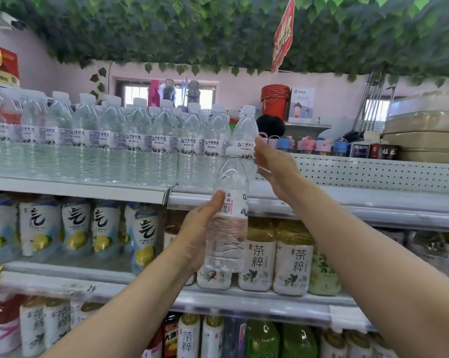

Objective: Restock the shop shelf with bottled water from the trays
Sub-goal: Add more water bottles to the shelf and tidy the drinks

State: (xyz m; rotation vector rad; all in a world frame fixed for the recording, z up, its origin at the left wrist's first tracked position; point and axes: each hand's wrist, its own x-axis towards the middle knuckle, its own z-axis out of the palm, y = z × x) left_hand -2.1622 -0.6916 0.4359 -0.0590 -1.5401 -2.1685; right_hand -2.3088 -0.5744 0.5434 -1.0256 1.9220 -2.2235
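The one view is taken from the person's head, close to the shop shelf (321, 200). The camera is pointed forward, so the top row of bottles (138, 140) is seen at eye height and green leaves (192, 29) are caught above. The left hand (197, 236), its water bottle (229, 228) and the right hand (277, 169) are seen near, reaching in from below.

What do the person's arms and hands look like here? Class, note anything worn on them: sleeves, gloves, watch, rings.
Both arms are bare as far as the picture shows: no sleeve covers the left forearm or the right forearm. The left hand and the right hand wear no gloves. No watch or bracelet shows at either wrist, and no ring on the visible fingers.
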